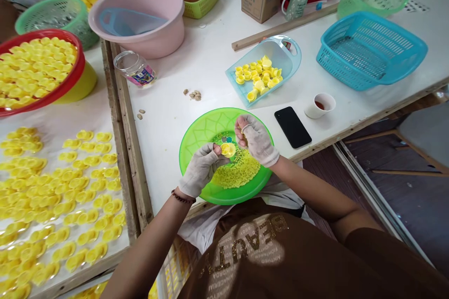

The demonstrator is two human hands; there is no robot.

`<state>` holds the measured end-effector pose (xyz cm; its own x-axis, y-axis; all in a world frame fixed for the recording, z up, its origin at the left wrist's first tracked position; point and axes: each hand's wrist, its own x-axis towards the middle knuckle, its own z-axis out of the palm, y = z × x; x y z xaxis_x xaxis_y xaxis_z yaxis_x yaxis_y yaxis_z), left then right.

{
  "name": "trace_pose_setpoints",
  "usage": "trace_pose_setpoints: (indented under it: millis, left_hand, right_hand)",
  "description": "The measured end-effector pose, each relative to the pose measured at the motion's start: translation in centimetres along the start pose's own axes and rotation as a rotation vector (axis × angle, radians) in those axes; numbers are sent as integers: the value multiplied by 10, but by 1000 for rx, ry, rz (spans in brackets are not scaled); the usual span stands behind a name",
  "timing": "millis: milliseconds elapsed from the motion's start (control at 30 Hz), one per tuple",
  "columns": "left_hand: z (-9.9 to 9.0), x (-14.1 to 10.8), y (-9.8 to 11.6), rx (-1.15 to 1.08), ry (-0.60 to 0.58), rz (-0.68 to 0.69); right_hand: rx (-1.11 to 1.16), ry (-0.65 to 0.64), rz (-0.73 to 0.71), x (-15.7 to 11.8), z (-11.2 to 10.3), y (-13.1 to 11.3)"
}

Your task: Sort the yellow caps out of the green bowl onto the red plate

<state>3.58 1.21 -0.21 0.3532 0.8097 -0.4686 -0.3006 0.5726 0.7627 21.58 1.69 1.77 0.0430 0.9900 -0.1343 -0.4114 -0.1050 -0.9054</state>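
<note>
My left hand point(205, 167), in a white fingerless glove, pinches a small yellow plastic cap point(228, 150) with a round, open cup shape. My right hand point(255, 138), gloved the same way, is closed with its fingertips together, a little above and to the right of the cap. Whatever is between those fingertips is too small to make out. Both hands are over a bright green basin point(196, 124) holding many tiny yellow pieces point(242, 170). Just behind the cap show a small grey disc and a teal disc point(229, 139). Beyond the basin, a clear blue scoop point(289, 63) holds several yellow caps point(259, 74).
A black phone point(293, 127) and a paper cup point(320, 105) with dark liquid sit to the right, before a blue basket point(372, 51). Left are a jar point(135, 69), a pink basin point(140, 42), a red basin point(79, 63) and rows of yellow pieces point(73, 182).
</note>
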Motion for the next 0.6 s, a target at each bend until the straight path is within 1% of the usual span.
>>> trace_pose_setpoints:
  millis: [133,233,267,333,367,400,467,500,533,600]
  left_hand:
    - [-5,3,0,74,70,150]
    - [-9,0,1,120,98,198]
    - [-10,-4,2,135,105,204]
    - [-14,-15,7,169,102,212]
    - [-16,-22,11,184,99,220]
    - [-21,-29,16,191,102,231]
    - [-36,-43,26,180,155,266]
    - [-46,-51,31,165,207,289]
    - [-60,-61,36,146,274,315]
    - [-93,-83,44,111,439,376]
  right_hand:
    - [-479,-135,-65,-5,-17,2]
    - [-726,-232,-100,-10,-25,-3]
    - [-828,-283,-102,-12,-26,-3]
    - [-1099,-431,-88,-20,-31,-2]
    - [-1260,-552,-61,-23,-35,1]
    - [-1424,-634,-71,-26,-39,6]
    - [-1708,-684,-114,-29,-47,18]
    - [-1777,-698,-157,-29,-51,25]
    - [-1795,-720,-215,-29,-54,32]
    - [-1776,-750,-306,-28,-59,43]
